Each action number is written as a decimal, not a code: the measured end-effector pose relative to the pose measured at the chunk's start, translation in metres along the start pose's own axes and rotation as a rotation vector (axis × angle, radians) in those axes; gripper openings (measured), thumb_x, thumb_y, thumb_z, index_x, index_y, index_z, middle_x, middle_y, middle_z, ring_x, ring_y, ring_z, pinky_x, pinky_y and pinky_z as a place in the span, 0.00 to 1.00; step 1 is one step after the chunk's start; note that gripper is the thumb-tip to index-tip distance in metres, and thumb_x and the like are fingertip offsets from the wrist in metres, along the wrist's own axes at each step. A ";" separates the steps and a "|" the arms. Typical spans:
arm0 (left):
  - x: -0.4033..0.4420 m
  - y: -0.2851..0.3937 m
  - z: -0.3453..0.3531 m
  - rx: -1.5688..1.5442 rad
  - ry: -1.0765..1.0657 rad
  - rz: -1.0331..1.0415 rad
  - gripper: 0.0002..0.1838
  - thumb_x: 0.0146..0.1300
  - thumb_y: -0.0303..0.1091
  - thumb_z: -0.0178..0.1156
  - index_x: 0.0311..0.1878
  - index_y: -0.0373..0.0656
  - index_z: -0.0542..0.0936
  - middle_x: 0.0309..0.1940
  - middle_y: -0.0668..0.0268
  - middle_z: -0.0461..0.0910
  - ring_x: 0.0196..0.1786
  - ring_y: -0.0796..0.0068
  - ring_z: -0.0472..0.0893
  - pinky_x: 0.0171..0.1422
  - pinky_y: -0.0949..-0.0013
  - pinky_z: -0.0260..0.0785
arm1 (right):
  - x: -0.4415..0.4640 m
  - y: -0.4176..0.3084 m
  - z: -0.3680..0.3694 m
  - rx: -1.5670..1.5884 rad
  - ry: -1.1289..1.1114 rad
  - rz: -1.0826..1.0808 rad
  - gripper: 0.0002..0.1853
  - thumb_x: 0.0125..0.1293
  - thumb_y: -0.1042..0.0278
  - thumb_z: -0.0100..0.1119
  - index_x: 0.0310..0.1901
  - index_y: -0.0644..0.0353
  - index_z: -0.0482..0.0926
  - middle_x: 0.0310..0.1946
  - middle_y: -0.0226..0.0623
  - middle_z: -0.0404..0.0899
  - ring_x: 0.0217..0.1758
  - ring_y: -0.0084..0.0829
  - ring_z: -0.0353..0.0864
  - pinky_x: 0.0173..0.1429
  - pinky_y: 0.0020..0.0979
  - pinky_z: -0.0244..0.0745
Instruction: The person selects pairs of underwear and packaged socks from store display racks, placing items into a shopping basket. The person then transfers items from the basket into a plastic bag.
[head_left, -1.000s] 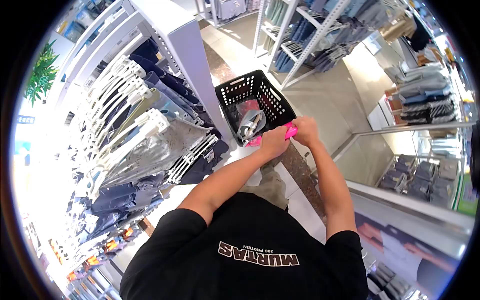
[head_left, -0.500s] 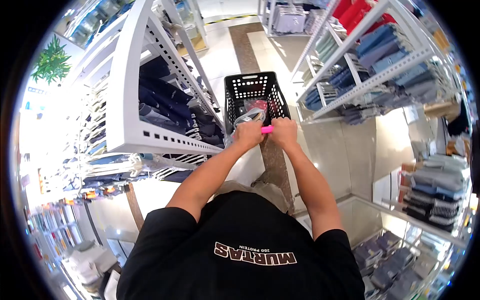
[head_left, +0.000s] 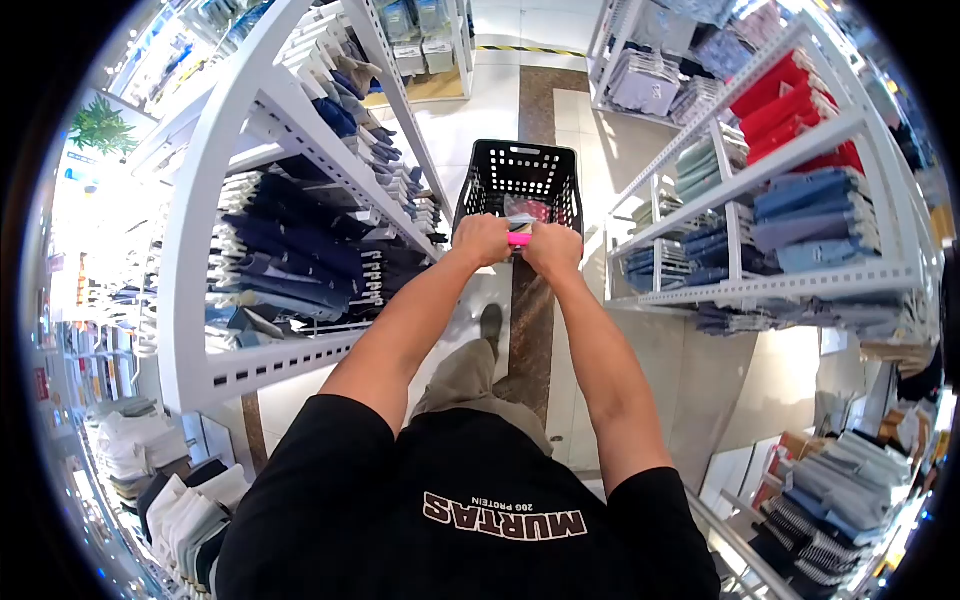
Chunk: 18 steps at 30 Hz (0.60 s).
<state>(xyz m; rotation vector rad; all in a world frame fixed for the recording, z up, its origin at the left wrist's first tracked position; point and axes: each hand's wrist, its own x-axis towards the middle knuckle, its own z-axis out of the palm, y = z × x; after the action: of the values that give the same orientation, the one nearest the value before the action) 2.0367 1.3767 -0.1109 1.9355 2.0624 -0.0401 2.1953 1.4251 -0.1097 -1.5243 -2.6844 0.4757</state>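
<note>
Black perforated basket (head_left: 576,195) is positioned between white clothing racks (head_left: 183,300), its pink handle (head_left: 519,239) clenched by left hand (head_left: 481,241) and right hand (head_left: 553,250), slightly apart. Red plastic-wrapped item (head_left: 528,208) already loaded near handle-side edge; basket not yet released; what's left can't be told.

The left hand (head_left: 482,240) and right hand (head_left: 553,247) gripped a pink handle (head_left: 519,239) at the near edge of a black perforated basket (head_left: 560,160). Inside, towards that edge, lay a reddish package (head_left: 527,208), partly hidden. Dark garments (head_left: 300,238) hung within a white rack (head_left: 188,250) on the left; red garments (head_left: 790,112) and blue garments (head_left: 805,210) hung along another rack (head_left: 760,287) on the right.
</note>
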 end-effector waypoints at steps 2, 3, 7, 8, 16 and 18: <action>0.020 -0.004 -0.006 -0.014 0.007 -0.008 0.15 0.55 0.48 0.66 0.36 0.46 0.87 0.33 0.54 0.87 0.41 0.52 0.88 0.48 0.50 0.80 | 0.023 0.005 -0.007 0.009 -0.014 -0.014 0.11 0.55 0.58 0.67 0.35 0.55 0.88 0.29 0.43 0.87 0.37 0.45 0.89 0.43 0.46 0.83; 0.030 -0.006 -0.010 -0.012 0.015 -0.010 0.15 0.55 0.48 0.66 0.36 0.46 0.87 0.33 0.53 0.87 0.41 0.52 0.88 0.47 0.50 0.80 | 0.035 0.008 -0.009 0.009 -0.017 -0.030 0.11 0.55 0.58 0.67 0.35 0.54 0.88 0.29 0.43 0.87 0.37 0.46 0.89 0.43 0.46 0.83; 0.073 -0.016 -0.019 -0.024 0.049 -0.027 0.15 0.53 0.47 0.67 0.35 0.45 0.87 0.33 0.53 0.87 0.39 0.51 0.88 0.46 0.50 0.80 | 0.083 0.019 -0.018 0.003 -0.012 -0.051 0.11 0.55 0.57 0.67 0.33 0.54 0.87 0.29 0.44 0.87 0.36 0.47 0.88 0.43 0.46 0.82; 0.085 -0.018 -0.021 -0.032 0.054 -0.032 0.15 0.53 0.46 0.67 0.35 0.44 0.87 0.33 0.54 0.87 0.39 0.51 0.88 0.46 0.50 0.80 | 0.095 0.023 -0.019 -0.018 -0.014 -0.054 0.11 0.55 0.56 0.67 0.33 0.53 0.87 0.29 0.44 0.87 0.36 0.47 0.88 0.43 0.47 0.82; 0.176 -0.048 -0.041 -0.117 0.173 -0.049 0.13 0.52 0.43 0.67 0.33 0.43 0.87 0.31 0.54 0.87 0.37 0.52 0.88 0.44 0.52 0.80 | 0.208 0.039 -0.040 -0.092 -0.063 -0.156 0.12 0.55 0.54 0.67 0.32 0.53 0.87 0.30 0.46 0.87 0.37 0.48 0.88 0.43 0.47 0.82; 0.197 -0.052 -0.047 -0.135 0.160 -0.074 0.14 0.54 0.44 0.67 0.33 0.42 0.87 0.32 0.54 0.87 0.37 0.53 0.89 0.44 0.53 0.81 | 0.232 0.039 -0.055 -0.098 -0.108 -0.175 0.11 0.55 0.55 0.67 0.33 0.53 0.87 0.30 0.46 0.87 0.38 0.48 0.88 0.45 0.47 0.83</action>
<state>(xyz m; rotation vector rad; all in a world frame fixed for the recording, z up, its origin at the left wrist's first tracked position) 1.9686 1.5742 -0.1238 1.8351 2.1758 0.2390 2.1150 1.6531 -0.0986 -1.3025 -2.9314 0.4376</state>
